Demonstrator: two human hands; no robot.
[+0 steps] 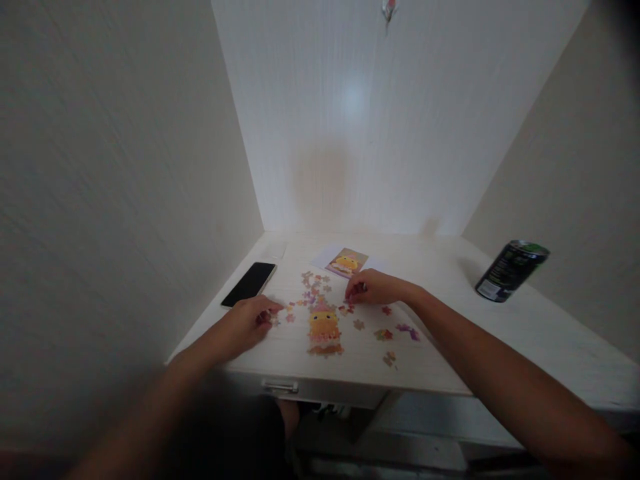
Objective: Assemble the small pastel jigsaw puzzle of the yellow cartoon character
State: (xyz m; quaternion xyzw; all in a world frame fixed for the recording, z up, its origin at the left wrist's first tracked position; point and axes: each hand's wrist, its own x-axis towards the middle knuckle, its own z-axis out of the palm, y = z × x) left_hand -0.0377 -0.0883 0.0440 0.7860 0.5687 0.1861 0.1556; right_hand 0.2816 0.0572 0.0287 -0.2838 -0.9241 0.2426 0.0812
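At two o'clock from the part-joined puzzle (324,327) on the desk (435,267), the right hand (375,287) is sitting beside loose pieces (359,325), the left hand (250,319) is lying at nine o'clock, neither grip is showing clearly enough to tell, and a light touch would probably be sparing the joins best

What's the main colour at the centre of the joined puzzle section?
Yellow-orange; the joined puzzle section shows in the head view.

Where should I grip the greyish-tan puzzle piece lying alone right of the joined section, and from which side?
Probably pinch the greyish-tan piece by two opposite edges, coming down from above on its right with the right hand. It lies flat on the table, so its thin edges offer the best hold, and the joined section sits to its left.
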